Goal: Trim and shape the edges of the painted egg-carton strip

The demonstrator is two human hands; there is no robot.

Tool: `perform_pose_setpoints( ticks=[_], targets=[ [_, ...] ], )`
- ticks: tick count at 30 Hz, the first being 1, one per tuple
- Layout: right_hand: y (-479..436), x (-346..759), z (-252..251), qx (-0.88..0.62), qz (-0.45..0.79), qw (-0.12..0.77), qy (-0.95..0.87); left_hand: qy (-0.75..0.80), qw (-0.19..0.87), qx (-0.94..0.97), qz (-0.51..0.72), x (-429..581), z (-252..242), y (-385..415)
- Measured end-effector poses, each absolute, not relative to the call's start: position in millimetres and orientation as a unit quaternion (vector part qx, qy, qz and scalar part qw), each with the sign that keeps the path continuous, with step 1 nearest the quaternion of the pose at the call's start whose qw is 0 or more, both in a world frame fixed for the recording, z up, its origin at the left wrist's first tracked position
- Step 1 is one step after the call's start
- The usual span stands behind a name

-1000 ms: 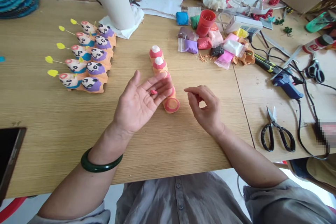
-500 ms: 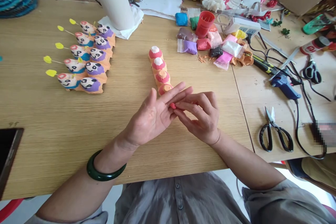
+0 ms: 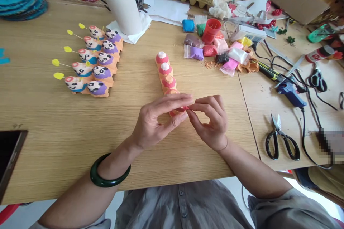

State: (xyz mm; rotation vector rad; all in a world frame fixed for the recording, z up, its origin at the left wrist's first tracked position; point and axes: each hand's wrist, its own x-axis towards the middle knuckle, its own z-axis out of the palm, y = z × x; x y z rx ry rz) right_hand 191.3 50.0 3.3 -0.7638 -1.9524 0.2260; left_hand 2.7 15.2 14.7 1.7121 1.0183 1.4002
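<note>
A small piece of red modelling clay (image 3: 186, 108) is between the fingertips of both hands. My right hand (image 3: 211, 120) pinches it with thumb and fingertips. My left hand (image 3: 158, 120), a dark green bangle on its wrist, curves in from the left, thumb below and fingers above, its tips closed about the same clay. Just behind the hands runs a strip of egg carton (image 3: 168, 80) with its bumps coated in pink-red clay, the far two topped with white. My left fingers partly hide its near end.
Left stands an egg carton of painted animal faces (image 3: 97, 58) with yellow-tipped sticks. A white bottle (image 3: 120, 5) rises behind. Bagged clay (image 3: 195, 52) and a red cup (image 3: 211, 30) lie back right. Scissors (image 3: 281, 137) and a glue gun (image 3: 291, 91) with cables are right.
My left hand has turned from palm-up and spread to thumb and fingers brought together around the red clay. My right hand keeps its pinch and has shifted slightly right.
</note>
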Motion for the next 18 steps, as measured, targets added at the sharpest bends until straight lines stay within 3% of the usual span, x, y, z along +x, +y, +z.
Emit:
perform_pose_setpoints(
  ticks=[4, 8, 18],
  targets=[
    [49, 191, 7, -0.351, 0.233, 0.490, -0.763, 0.421, 0.231, 0.702, 0.525, 4, 11, 19],
    [49, 191, 13, -0.381, 0.395, 0.444, -0.708, 0.440, 0.222, 0.698, 0.519, 5, 8, 21],
    [54, 193, 16, -0.402, 0.568, 0.390, -0.603, 0.467, 0.218, 0.677, 0.525, 6, 5, 21]
  ],
)
